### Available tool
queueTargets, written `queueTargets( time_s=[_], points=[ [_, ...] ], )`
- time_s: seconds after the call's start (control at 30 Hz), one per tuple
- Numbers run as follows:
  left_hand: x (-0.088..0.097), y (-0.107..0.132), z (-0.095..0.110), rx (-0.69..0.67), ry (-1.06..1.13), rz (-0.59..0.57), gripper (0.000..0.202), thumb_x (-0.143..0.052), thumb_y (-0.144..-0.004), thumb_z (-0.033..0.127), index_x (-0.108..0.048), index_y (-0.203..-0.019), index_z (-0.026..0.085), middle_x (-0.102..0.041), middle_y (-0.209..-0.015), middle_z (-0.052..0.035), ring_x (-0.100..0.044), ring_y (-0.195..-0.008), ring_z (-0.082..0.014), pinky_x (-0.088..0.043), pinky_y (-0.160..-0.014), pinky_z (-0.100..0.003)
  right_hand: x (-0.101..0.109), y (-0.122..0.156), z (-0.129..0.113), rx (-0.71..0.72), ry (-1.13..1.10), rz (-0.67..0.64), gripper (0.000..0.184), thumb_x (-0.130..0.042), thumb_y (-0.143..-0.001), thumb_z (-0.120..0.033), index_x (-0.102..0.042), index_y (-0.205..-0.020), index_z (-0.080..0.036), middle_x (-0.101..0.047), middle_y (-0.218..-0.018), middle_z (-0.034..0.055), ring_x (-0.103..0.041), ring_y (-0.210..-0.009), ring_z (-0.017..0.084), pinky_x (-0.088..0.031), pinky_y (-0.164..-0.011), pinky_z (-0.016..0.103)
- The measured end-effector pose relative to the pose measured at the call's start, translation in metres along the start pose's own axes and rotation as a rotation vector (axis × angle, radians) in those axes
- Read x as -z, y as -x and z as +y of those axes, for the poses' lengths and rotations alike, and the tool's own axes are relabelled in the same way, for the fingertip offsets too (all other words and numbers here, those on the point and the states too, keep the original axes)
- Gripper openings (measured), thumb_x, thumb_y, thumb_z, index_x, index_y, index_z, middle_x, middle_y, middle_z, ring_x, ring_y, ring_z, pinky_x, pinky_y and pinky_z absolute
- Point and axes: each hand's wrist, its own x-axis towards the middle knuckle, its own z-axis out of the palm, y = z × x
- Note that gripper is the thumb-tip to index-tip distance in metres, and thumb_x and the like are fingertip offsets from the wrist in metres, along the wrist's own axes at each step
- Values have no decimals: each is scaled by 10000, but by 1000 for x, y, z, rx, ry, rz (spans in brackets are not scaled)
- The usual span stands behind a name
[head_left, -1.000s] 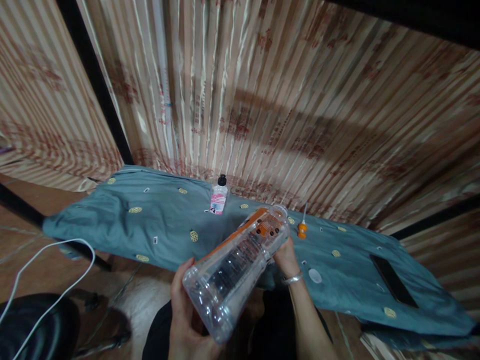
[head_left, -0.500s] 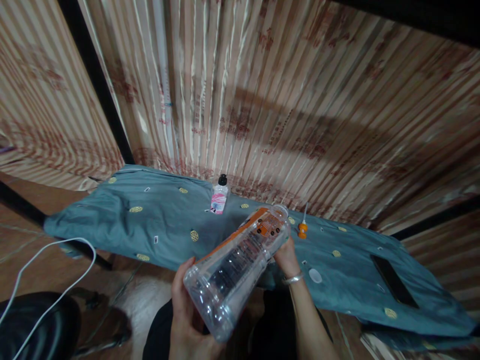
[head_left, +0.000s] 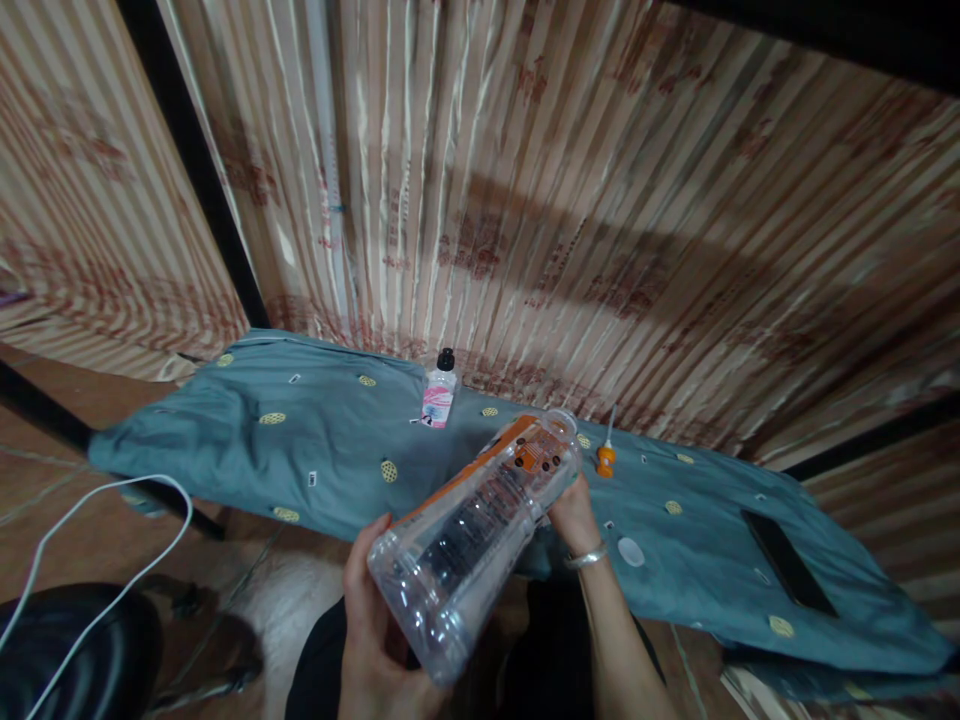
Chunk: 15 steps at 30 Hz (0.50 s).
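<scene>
A large clear plastic bottle (head_left: 469, 540) with an orange label lies tilted between my hands, its base toward me and its neck pointing away. My left hand (head_left: 367, 630) is wrapped round the base from below. My right hand (head_left: 574, 515), a bracelet at its wrist, grips the neck end; its fingers are mostly hidden behind the bottle. Both hands hover over the near edge of a teal cloth (head_left: 330, 440) with yellow dots.
On the cloth stand a small bottle (head_left: 439, 392) with a pink label and black cap, an orange nozzle cap (head_left: 604, 456), a white round lid (head_left: 630, 551) and a dark phone (head_left: 786, 562). Striped curtain behind. A white cable (head_left: 90, 520) and black stool (head_left: 75, 650) at left.
</scene>
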Motion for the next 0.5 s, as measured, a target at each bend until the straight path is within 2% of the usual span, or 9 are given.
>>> queueTargets(
  time_s=[0.17, 0.4, 0.5],
  points=[
    [-3, 2, 4, 1, 0, 5, 802, -814, -737, 706, -499, -1380, 344, -669, -1249, -57, -703, -1107, -302, -591, -942, -427, -1, -1, 2, -6, -10, 14, 655, -851, -701, -382, -626, -1292, -209, -780, -1227, 130, -764, -1080, 309, -626, -995, 478],
    [-3, 0, 4, 7, 33, 0, 788, -819, -743, 701, -503, -1367, 337, -672, -1240, -55, -701, -1107, -298, -588, -956, -433, 0, -1, 2, 0, -12, 9, 588, -835, -728, -400, -651, -1242, -183, -775, -1224, 150, -753, -1085, 310, -604, -1020, 483],
    [-1, 0, 3, 4, 32, -2, 771, -824, -747, 688, -504, -1361, 347, -661, -1265, -47, -686, -1164, -294, -576, -986, -413, 0, -1, 2, 5, -2, 9, 597, -829, -727, -388, -640, -1258, -190, -769, -1235, 146, -749, -1097, 308, -603, -1022, 483]
  ],
)
